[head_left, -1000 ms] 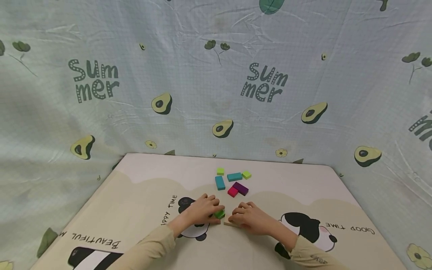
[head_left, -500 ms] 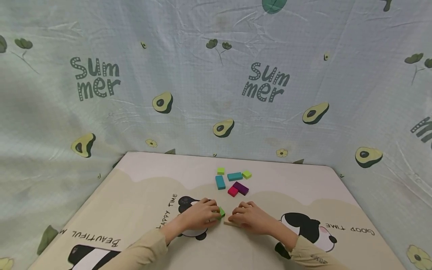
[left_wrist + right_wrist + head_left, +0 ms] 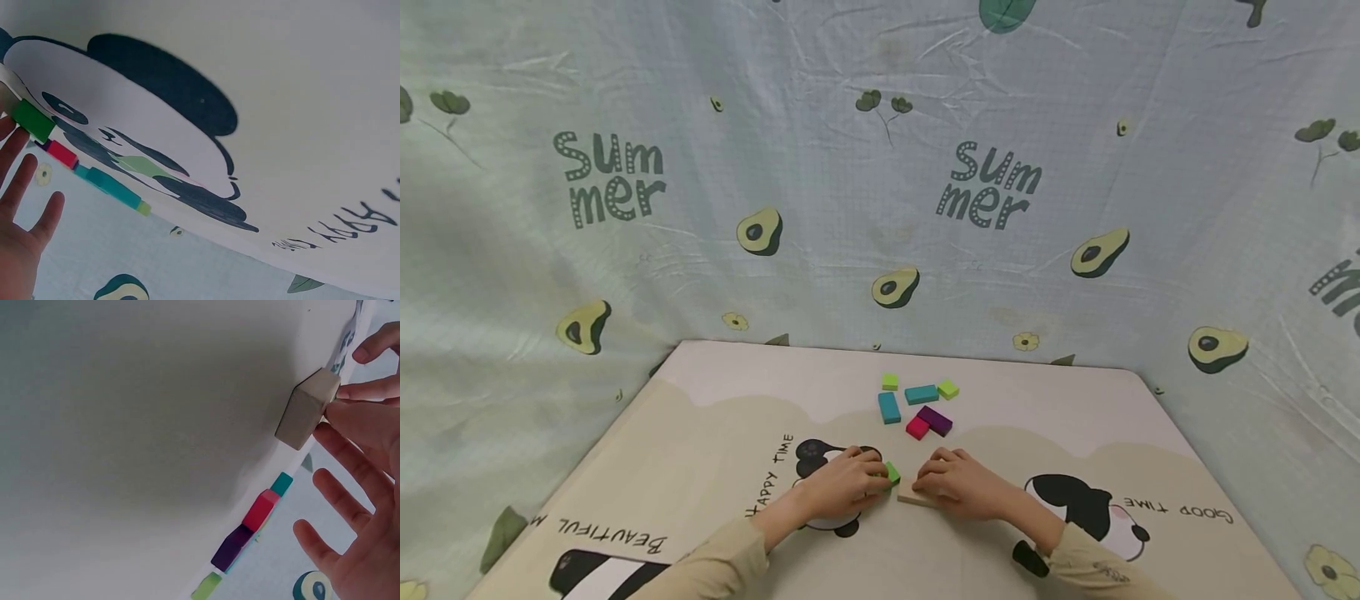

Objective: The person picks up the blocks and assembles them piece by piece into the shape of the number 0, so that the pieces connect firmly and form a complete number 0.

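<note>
My left hand (image 3: 846, 483) is over the panda print, its fingertips at a small green block (image 3: 892, 474) that they partly cover. In the left wrist view the green block (image 3: 34, 119) sits against the fingers, with the thumb mostly out of sight. My right hand (image 3: 962, 485) pinches a pale wooden block (image 3: 916, 493) between thumb and fingertips, just right of the green one. In the right wrist view this wooden block (image 3: 305, 411) shows as a plain rectangular piece, and the other fingers of the right hand (image 3: 365, 481) are spread.
Beyond the hands lie a red block (image 3: 917, 427) against a purple block (image 3: 936, 420), two teal blocks (image 3: 889, 407), and two lime blocks (image 3: 890, 381). The printed table mat (image 3: 715, 433) reaches back to a hanging patterned cloth (image 3: 820, 183).
My left hand has drawn back slightly to the left, its thumb no longer stretched out by the green block. The right hand stays in place, and more of the wooden block's face shows.
</note>
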Demonstrator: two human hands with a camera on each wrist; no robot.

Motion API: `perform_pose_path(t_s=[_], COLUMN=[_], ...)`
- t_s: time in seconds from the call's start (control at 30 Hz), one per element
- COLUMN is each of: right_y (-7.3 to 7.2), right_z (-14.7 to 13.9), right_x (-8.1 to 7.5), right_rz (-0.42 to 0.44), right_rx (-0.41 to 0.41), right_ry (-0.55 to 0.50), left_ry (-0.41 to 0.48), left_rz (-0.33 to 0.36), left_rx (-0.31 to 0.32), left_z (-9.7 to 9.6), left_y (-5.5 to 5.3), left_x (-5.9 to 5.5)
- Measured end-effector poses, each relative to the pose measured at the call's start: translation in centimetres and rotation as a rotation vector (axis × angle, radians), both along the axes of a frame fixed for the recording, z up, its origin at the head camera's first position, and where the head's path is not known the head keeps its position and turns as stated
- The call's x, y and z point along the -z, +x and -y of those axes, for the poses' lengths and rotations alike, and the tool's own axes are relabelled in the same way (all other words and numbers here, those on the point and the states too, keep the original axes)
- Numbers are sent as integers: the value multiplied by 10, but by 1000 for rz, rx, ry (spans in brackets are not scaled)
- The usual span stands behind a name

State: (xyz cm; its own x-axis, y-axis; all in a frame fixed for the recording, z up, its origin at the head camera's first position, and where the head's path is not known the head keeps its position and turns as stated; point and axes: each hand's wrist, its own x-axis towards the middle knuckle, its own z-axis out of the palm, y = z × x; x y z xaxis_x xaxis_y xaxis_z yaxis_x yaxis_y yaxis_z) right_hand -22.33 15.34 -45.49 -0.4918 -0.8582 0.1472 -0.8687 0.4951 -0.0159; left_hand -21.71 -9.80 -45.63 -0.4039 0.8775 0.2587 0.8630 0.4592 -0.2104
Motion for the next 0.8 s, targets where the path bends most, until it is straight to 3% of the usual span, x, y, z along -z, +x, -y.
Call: perform_pose_path(t_s=[0.63, 0.8], right_y=[-36, -44], right_z=[-7, -8], right_x=[-7, -7], right_rz=[-51, -73], right_rx=[173, 183], right_ry=[-66, -73], left_ry=[-10, 6], left_rz=[-32, -23], left_rx=[2, 11], left_z=[0, 0], left_y=[0, 0], left_x=[0, 2])
